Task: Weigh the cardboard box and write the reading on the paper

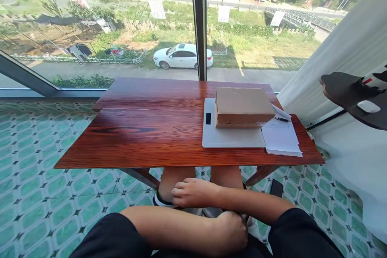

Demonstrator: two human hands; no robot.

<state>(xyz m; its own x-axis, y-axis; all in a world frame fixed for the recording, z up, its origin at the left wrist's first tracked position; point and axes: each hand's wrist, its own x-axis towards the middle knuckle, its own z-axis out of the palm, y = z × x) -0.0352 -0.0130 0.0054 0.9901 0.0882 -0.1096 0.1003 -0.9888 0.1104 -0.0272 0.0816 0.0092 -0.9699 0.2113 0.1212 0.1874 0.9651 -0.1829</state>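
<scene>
My arms are crossed over my lap, below the table's front edge. My right hand (193,192) rests across my left leg near the knee, its fingers laid over the leg and holding nothing that I can see. My left hand (231,231) lies bent at the wrist by my right thigh, with its fingers turned down out of sight. Both hands are apart from the wooden table (136,133). On the tabletop, a closed cardboard box (244,107) sits on a flat white panel (232,139) with a small dark window, like a scale.
Beside the box lie white papers (281,137) with a black pen (281,119) on them. A dark phone-like slab (276,188) is under the table's right side. A dark shelf (350,92) juts out at right, before a white curtain (329,52). Windows stand behind the table.
</scene>
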